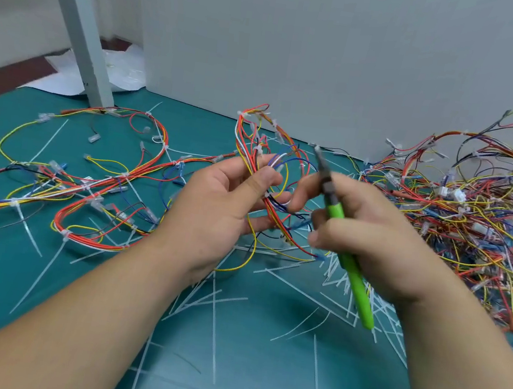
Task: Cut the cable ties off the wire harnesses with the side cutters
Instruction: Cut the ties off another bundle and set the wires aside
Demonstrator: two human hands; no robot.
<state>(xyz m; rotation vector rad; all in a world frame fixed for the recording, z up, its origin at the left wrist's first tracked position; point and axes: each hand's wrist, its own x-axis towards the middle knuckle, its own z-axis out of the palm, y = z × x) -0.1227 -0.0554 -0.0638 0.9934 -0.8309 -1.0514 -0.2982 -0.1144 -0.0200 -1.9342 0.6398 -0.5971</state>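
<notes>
The left hand (221, 202) grips a harness (252, 134), a white tie (267, 194) just beside its thumb, and the right hand (380, 241) holds the cutters (335, 209) with tips above the fist, apart from the tie; next, I judge, the tips must close on this tie.

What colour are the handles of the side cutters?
Bright green; the head view shows the side cutters in the right hand.

I can't make out the side cutters (336, 209) tip, motion blur; right hand (374, 240) covers pt of the grips. Wire pile (481, 226) runs off rt edge.
</notes>
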